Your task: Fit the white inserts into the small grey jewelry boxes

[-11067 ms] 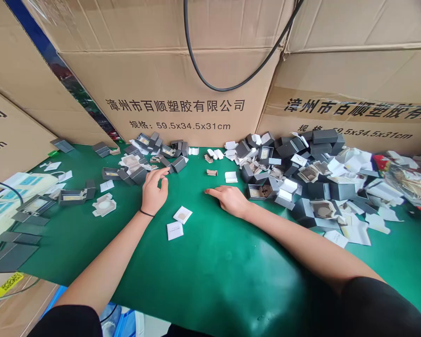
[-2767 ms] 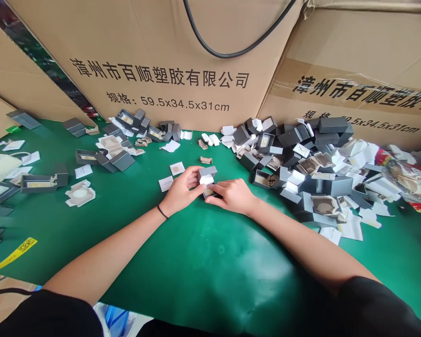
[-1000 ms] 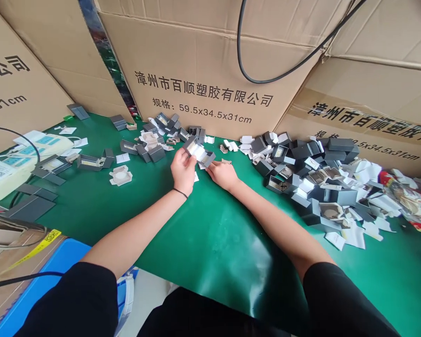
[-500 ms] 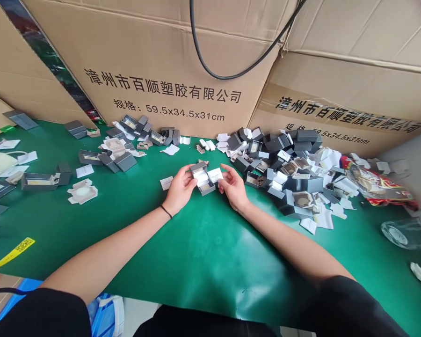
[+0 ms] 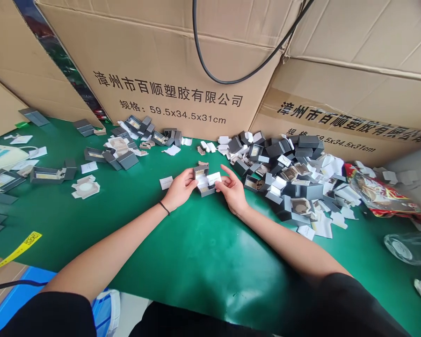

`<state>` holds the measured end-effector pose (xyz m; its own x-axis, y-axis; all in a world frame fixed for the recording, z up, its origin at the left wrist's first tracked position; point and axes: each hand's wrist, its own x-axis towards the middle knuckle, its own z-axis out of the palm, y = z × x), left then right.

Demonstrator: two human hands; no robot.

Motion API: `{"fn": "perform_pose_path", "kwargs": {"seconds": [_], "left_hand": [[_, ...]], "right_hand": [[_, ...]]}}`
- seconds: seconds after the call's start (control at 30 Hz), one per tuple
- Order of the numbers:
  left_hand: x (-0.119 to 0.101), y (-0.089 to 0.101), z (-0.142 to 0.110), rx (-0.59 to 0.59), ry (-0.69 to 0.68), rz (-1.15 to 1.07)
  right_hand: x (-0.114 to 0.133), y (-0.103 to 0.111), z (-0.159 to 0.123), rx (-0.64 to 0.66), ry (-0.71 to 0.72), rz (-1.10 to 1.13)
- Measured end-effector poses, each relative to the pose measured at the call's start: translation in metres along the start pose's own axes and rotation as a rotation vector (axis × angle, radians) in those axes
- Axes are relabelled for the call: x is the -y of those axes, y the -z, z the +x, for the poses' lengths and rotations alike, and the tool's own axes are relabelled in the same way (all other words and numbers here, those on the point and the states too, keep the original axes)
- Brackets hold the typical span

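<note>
Near the middle of the table, my left hand (image 5: 179, 188) grips the left side of a small dark grey gift box (image 5: 206, 191) with its lid raised and a pale lining inside. My right hand (image 5: 232, 189) pinches a small white printed card (image 5: 214, 178) between thumb and a finger, its index finger stretched upward. The card is held at the box's right side, partly over the opening. A brown paper scrap (image 5: 203, 164) shows just behind the lid. Another white card (image 5: 166, 182) lies on the table beside my left hand.
A heap of grey boxes and torn white inserts (image 5: 303, 192) spreads to the right. More opened boxes (image 5: 52, 174) lie at the left. Large cardboard cartons (image 5: 168, 61) stand behind. A glass jar (image 5: 407, 248) and a red packet (image 5: 382, 194) are at the far right.
The view has shifted slightly. The box appears more level and turned toward me. My right index finger has straightened upward, while the card stays pinched at the box.
</note>
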<state>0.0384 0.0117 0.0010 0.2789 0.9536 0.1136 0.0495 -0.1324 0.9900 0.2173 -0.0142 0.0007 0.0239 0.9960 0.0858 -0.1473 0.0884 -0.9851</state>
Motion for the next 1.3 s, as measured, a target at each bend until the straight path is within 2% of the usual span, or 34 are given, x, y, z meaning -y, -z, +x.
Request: {"fn": "perform_pose_path", "kwargs": {"seconds": [0.17, 0.37, 0.57, 0.8, 1.0, 1.3], "left_hand": [[0.003, 0.0, 0.001, 0.038, -0.025, 0.038], [0.0, 0.008, 0.001, 0.137, -0.011, 0.091], [-0.003, 0.012, 0.004, 0.136, 0.044, 0.078], [-0.003, 0.012, 0.004, 0.175, 0.049, 0.131], [-0.003, 0.013, 0.003, 0.197, 0.066, 0.153], [-0.002, 0.009, 0.004, 0.179, 0.051, 0.135]], "right_hand": [[-0.002, 0.005, 0.001, -0.08, 0.137, -0.204], [0.002, 0.007, 0.001, -0.077, 0.224, -0.254], [0.009, 0.005, 0.004, -0.073, 0.432, -0.563], [0.008, 0.002, 0.003, -0.01, 0.418, -0.484], [0.007, 0.002, 0.003, -0.014, 0.688, -0.629], [0.0, 0.01, 0.01, 0.026, 0.887, -0.918]]}}
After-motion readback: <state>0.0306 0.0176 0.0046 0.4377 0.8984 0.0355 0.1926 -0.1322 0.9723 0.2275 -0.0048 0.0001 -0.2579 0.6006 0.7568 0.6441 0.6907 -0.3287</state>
